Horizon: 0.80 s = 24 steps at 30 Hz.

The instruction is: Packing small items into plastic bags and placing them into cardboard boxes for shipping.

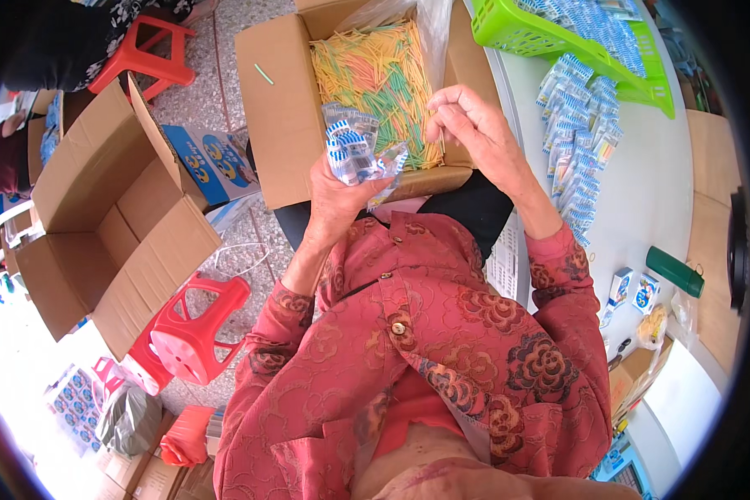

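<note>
Packets (357,152), small clear ones with blue and white print, sit bunched in the left hand (342,187), fingers curled tight around them, above the near edge of an open cardboard box (279,108) full of yellow, green and orange sticks (383,75). Right hand (467,117) hovers over the same box, thumb and fingertips pinched together; what they pinch is too small to tell. Further right, a white table (658,192) carries a pile of finished packets (579,150) and a green basket (550,37).
</note>
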Each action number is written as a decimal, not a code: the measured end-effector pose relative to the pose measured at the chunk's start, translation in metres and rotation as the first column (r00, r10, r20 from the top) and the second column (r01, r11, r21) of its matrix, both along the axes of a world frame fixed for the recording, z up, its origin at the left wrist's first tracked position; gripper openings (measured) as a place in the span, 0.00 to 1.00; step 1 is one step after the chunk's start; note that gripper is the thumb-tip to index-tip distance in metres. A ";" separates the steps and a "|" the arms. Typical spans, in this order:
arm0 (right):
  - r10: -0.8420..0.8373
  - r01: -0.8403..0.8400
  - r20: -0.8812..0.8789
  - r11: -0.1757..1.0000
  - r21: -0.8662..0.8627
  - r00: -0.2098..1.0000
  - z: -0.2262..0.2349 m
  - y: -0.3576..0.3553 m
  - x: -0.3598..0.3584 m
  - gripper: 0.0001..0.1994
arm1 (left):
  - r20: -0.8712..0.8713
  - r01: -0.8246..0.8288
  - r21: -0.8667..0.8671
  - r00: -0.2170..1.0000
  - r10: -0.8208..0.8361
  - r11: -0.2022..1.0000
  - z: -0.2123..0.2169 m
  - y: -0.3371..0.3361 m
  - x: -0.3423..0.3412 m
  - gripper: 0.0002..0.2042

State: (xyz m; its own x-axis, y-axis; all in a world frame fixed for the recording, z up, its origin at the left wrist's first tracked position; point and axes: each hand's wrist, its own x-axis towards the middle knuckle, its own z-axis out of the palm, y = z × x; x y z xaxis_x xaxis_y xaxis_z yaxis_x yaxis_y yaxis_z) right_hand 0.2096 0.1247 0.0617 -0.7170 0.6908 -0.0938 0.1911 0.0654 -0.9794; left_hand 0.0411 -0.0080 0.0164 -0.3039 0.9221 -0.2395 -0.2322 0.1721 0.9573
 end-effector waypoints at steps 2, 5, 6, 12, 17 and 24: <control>0.016 -0.014 -0.023 0.996 0.089 1.000 0.000 -0.002 -0.003 0.08 | -0.004 -0.007 0.007 1.000 0.007 1.000 -0.002 0.000 0.000 0.16; 0.014 0.003 -0.124 0.991 0.131 0.992 0.010 -0.006 -0.016 0.08 | -0.001 -0.021 -0.009 1.000 0.021 1.000 -0.007 0.001 0.000 0.16; 0.004 0.023 -0.284 0.995 0.094 0.959 0.015 -0.008 -0.022 0.07 | 0.007 -0.013 -0.012 1.000 0.013 1.000 -0.011 0.001 0.000 0.16; -0.015 0.015 -0.549 1.000 -0.004 0.835 0.011 -0.025 -0.054 0.07 | 0.068 0.000 0.022 0.998 -0.001 1.000 -0.006 0.005 0.008 0.16; 0.029 0.118 -0.420 0.941 0.319 0.907 0.000 -0.029 -0.060 0.09 | 0.108 0.011 0.028 0.994 -0.014 1.000 -0.005 0.003 0.006 0.16; -0.020 0.116 -0.454 0.976 0.185 0.891 -0.017 -0.038 -0.058 0.10 | 0.125 0.002 0.047 0.992 -0.008 0.999 -0.007 0.002 0.005 0.16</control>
State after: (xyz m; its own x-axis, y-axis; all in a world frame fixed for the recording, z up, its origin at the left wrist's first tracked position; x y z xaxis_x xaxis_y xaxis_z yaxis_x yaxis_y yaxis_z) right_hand 0.1515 0.0865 0.0452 -0.5998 0.7088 0.3714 -0.2528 0.2726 -0.9283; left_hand 0.0463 -0.0065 0.0096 -0.2699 0.9345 -0.2320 -0.3501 0.1292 0.9278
